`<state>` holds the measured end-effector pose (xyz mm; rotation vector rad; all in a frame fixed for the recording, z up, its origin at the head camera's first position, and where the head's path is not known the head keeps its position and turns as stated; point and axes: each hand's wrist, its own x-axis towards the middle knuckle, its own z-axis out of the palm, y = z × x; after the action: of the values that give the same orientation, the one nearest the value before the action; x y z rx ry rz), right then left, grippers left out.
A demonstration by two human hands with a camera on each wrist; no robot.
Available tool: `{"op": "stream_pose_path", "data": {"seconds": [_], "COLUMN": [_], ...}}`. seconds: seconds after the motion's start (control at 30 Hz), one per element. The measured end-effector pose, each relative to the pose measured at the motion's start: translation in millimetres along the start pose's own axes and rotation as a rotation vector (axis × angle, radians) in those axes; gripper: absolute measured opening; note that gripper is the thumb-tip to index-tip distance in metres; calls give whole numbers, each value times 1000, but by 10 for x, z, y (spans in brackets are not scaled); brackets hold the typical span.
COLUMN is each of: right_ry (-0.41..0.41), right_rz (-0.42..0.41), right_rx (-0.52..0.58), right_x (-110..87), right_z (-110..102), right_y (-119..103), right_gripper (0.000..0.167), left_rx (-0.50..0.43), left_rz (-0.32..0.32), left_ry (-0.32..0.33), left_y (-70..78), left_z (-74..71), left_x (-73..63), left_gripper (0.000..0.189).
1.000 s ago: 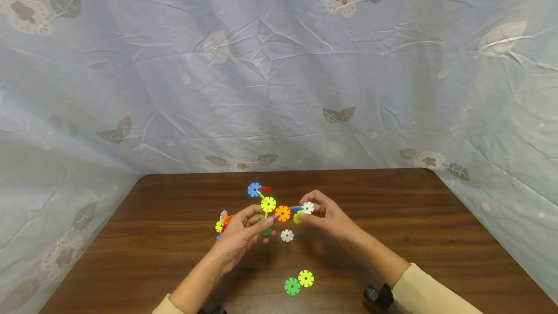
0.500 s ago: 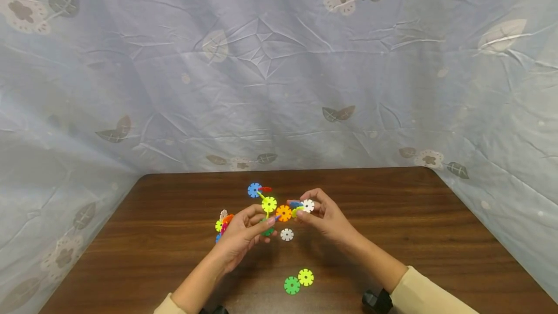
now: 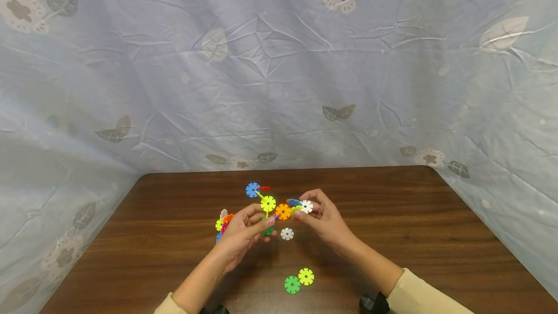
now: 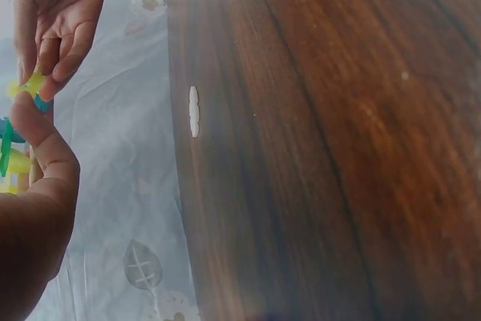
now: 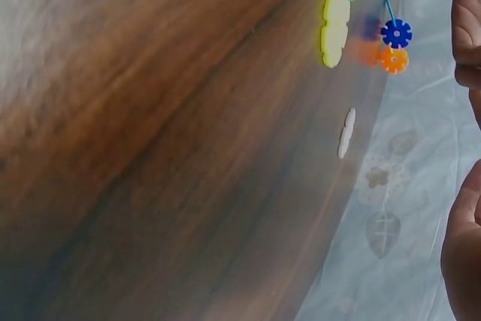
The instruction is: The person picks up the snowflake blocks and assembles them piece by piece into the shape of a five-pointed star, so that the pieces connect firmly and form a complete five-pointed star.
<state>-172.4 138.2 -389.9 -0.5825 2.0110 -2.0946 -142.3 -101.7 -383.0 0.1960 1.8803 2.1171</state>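
Note:
My left hand (image 3: 246, 231) pinches a linked string of notched plastic discs between thumb and fingers. In it are a yellow disc (image 3: 268, 203), an orange disc (image 3: 283, 211) and, at the far end, a light blue disc (image 3: 252, 190) with a red one edge-on. Facing it, my right hand (image 3: 329, 224) pinches a yellow-green disc (image 3: 296, 210), with a blue disc (image 3: 294, 202) and a white disc (image 3: 307, 206) beside its fingertips. The yellow-green disc meets the orange disc's right edge in the head view. The right wrist view shows only parts of both hands.
Below the hands a loose white disc (image 3: 287, 234) lies on the brown wooden table (image 3: 414, 217). Nearer are a green disc (image 3: 292, 285) and a yellow disc (image 3: 306, 276). Left of the left hand sits a cluster of joined discs (image 3: 219, 225), partly hidden. Patterned cloth (image 3: 279, 86) hangs behind.
My right hand has shifted slightly left, and its yellow-green and blue discs have tilted and come closer to the orange disc. The left hand stays nearly still.

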Motion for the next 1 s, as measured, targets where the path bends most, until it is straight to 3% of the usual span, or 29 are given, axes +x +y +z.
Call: {"op": "stream_pose_path", "data": {"seconds": [0.4, 0.73, 0.87, 1.0], "right_ry": [29, 7, 17, 4], "right_rz": [-105, -63, 9, 105], "right_rx": [-177, -87, -29, 59], "right_x": [-26, -33, -41, -47], "right_z": [72, 69, 75, 66], "right_y": [22, 5, -18, -52], "right_gripper": [40, 41, 43, 51], "left_rx": [-37, -100, -163, -212], "left_rz": [-7, -6, -24, -41], "left_ry": [41, 42, 38, 37], "left_y": [0, -5, -13, -19], "left_z": [27, 42, 63, 86], "left_x": [21, 11, 10, 11], "left_gripper": [39, 38, 38, 68]}}
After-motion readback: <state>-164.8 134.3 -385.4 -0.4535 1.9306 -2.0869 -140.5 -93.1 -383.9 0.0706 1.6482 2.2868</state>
